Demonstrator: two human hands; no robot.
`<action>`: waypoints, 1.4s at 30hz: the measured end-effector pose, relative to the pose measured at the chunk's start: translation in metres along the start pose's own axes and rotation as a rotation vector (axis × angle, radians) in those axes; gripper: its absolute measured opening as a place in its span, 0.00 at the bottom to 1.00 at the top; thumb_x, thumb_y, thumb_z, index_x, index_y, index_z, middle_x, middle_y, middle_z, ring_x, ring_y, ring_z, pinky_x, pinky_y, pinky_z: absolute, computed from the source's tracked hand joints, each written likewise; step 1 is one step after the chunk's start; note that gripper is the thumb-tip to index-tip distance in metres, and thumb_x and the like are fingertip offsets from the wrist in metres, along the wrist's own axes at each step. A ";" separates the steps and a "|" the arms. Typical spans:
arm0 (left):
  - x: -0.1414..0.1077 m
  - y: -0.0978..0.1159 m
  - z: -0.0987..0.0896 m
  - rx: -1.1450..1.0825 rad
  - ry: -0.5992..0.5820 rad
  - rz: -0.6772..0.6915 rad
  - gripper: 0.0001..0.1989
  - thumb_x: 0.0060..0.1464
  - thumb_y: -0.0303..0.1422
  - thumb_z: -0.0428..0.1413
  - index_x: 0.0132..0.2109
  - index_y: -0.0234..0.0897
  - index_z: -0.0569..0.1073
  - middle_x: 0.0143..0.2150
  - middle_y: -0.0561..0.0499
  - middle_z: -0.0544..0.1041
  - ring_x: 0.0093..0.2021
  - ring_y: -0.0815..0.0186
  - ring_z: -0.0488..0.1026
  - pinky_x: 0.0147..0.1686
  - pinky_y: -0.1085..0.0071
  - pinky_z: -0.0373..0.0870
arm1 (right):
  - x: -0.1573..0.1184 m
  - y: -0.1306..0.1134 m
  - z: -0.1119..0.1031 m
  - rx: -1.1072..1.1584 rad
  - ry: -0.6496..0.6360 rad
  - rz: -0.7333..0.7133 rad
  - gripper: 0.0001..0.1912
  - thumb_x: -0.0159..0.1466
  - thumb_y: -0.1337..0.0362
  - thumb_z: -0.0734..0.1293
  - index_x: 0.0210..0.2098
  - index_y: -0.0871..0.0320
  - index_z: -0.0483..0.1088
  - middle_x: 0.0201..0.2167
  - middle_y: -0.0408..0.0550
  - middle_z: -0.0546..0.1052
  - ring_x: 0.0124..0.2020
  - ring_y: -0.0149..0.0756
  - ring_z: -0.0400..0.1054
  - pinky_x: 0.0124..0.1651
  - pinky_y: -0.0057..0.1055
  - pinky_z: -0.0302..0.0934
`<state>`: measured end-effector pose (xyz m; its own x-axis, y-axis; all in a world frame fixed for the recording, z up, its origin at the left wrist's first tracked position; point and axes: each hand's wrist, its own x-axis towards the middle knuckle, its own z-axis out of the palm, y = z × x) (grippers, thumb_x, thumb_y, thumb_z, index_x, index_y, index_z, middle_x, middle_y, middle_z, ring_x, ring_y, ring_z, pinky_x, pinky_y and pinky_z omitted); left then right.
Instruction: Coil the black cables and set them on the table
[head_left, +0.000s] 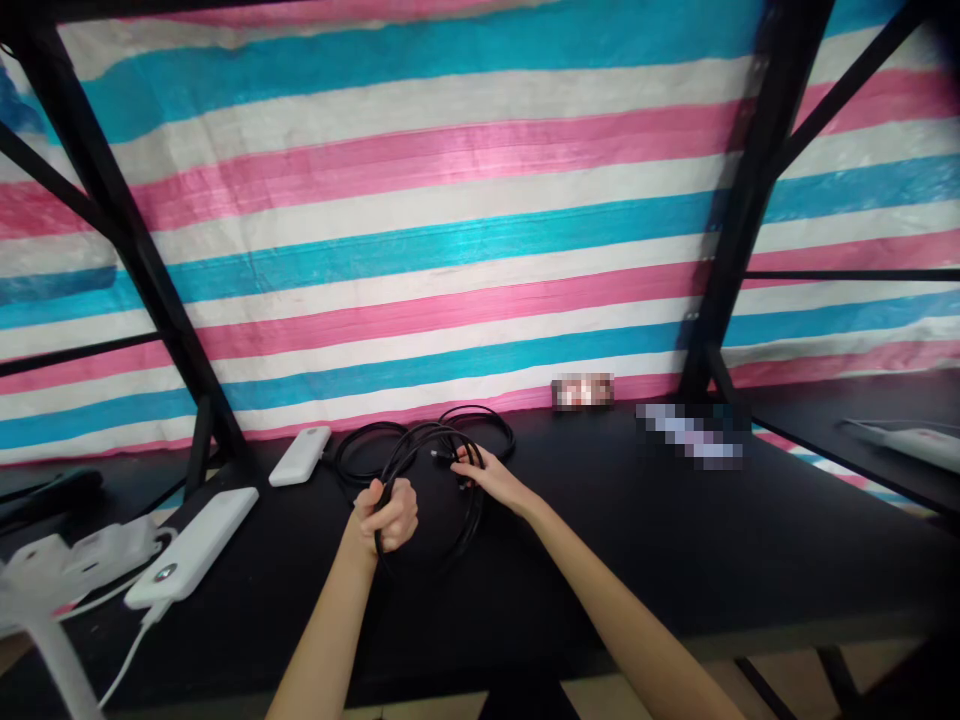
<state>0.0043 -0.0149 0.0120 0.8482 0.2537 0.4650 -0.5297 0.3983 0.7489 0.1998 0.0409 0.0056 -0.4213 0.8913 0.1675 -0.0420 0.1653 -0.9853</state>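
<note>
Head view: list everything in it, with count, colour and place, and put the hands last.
Striped sheet: one, blue, pink and white, behind the table
Large posts: two, black, left and right
Table: one, black, below the hands
Power banks: two, white, table's left
White cable: one, white, at the nearer power bank
Chargers: count unclear, white, far left
Blurred patches: two, mixed, table's back right
White device: one, white, far right
Black cable: count unclear, black, coiled at the hands
Left hand: one, bare, gripping black cable
Right hand: one, bare, pinching black cable
</note>
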 end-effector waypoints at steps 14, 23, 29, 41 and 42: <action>0.012 0.005 0.011 -0.024 0.049 -0.028 0.22 0.46 0.41 0.57 0.12 0.38 0.63 0.02 0.59 0.47 0.02 0.71 0.54 0.00 0.81 0.47 | -0.004 0.001 0.000 -0.236 -0.048 -0.085 0.16 0.61 0.55 0.59 0.23 0.59 0.64 0.15 0.39 0.65 0.19 0.28 0.62 0.27 0.25 0.57; 0.025 0.006 0.022 0.034 0.330 0.088 0.23 0.46 0.39 0.56 0.13 0.38 0.55 0.04 0.60 0.44 0.05 0.75 0.52 0.03 0.82 0.42 | -0.004 0.004 -0.005 -0.439 0.140 -0.041 0.21 0.62 0.52 0.56 0.21 0.59 0.65 0.13 0.40 0.66 0.18 0.29 0.64 0.27 0.25 0.56; 0.037 0.016 0.030 0.117 0.721 0.160 0.18 0.50 0.35 0.52 0.17 0.37 0.55 0.10 0.61 0.45 0.09 0.76 0.52 0.10 0.80 0.50 | -0.008 -0.004 -0.008 -0.587 0.261 -0.041 0.23 0.64 0.51 0.53 0.22 0.59 0.66 0.16 0.41 0.70 0.19 0.29 0.66 0.28 0.24 0.55; 0.041 0.016 0.014 0.685 1.237 0.186 0.19 0.50 0.43 0.54 0.19 0.36 0.60 0.09 0.62 0.51 0.10 0.78 0.53 0.13 0.78 0.47 | -0.013 -0.020 -0.016 -0.882 0.473 -0.055 0.21 0.64 0.54 0.54 0.26 0.56 0.71 0.21 0.45 0.75 0.26 0.33 0.68 0.29 0.25 0.50; 0.041 0.015 0.012 0.741 1.283 0.186 0.20 0.49 0.44 0.54 0.19 0.36 0.61 0.09 0.62 0.52 0.10 0.77 0.53 0.13 0.78 0.47 | -0.013 -0.019 -0.016 -0.886 0.475 -0.053 0.21 0.64 0.54 0.54 0.26 0.56 0.72 0.22 0.45 0.75 0.26 0.33 0.68 0.29 0.25 0.50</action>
<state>0.0312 -0.0093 0.0482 -0.0196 0.9883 0.1515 -0.1709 -0.1526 0.9734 0.2202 0.0329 0.0229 -0.0249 0.9178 0.3962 0.7203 0.2913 -0.6295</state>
